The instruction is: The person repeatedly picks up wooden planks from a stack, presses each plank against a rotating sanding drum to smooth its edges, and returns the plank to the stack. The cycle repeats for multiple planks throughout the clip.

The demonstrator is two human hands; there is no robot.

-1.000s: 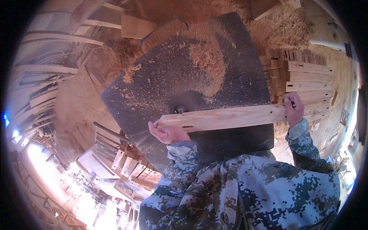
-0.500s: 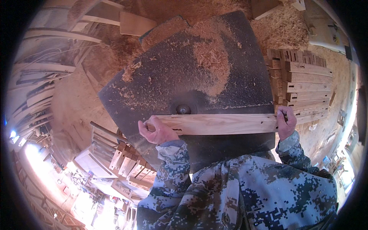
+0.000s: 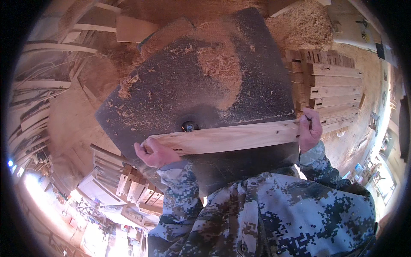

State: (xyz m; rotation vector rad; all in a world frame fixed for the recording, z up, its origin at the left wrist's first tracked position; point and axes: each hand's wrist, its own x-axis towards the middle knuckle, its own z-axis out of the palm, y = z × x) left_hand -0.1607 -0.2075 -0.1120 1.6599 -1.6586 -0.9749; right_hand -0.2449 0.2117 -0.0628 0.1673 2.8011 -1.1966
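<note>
Nearest the camera is the person's chest and both sleeves in a blue-grey pixel-camouflage jacket (image 3: 274, 218), the forearms rising from the lower edge. The left hand (image 3: 155, 153) is curled closed around the left end of a long pale wooden board (image 3: 227, 138), fingers wrapped over its top face and the thumb towards the person. The right hand (image 3: 310, 128) is clenched on the board's right end, fingers folded over the far edge. The board lies flat and nearly level across the near part of a dark, square machine counter (image 3: 171, 98), its far long edge just beside, perhaps touching, a small round metal spindle (image 3: 189, 126) that stands up through the counter; whether they actually meet cannot be told. A few small dark slots show in the board's face near each hand. Beyond the spindle the counter carries loose wood shavings (image 3: 220, 68), thickest in a reddish heap towards its far middle and in a smaller patch at its left. To the person's right, just past the counter's edge, stands a stack of similar pale boards (image 3: 332, 88) with notched ends. To the lower left, below the counter, lies a jumble of short wooden offcuts (image 3: 128, 186). Farthest off, the floor around the counter is covered in sawdust (image 3: 306, 23), with more planks (image 3: 132, 28) lying at the top left.
</note>
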